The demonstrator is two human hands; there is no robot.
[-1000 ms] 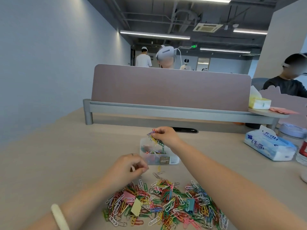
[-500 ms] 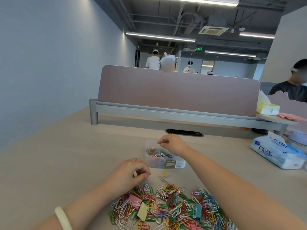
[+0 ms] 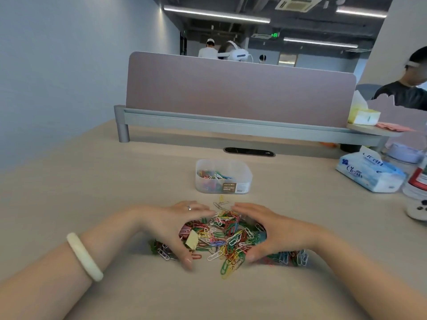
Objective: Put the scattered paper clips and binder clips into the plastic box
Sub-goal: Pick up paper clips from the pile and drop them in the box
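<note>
A clear plastic box [image 3: 223,168] stands on the desk past the pile, with several coloured paper clips lying in it. Nearer to me lies a heap of coloured paper clips [image 3: 225,234], with a yellow binder clip [image 3: 192,239] at its left side. My left hand [image 3: 171,225] cups the heap's left side, thumb down on the desk. My right hand [image 3: 270,232] cups the right side the same way. Both hands curve around the heap and touch it. Some clips lie outside the hands, behind the left thumb and by the right wrist.
A tissue pack [image 3: 369,174] lies at the right, with a bottle [image 3: 418,181] and a white object [image 3: 417,212] beside it. A pink divider screen [image 3: 240,91] on a grey rail closes the desk's far side. A cable slot [image 3: 249,152] lies behind the box.
My right hand left the box after dropping its clips there and came back to the heap. My left hand opened and spread. Both now cup the heap, which looks pushed together.
</note>
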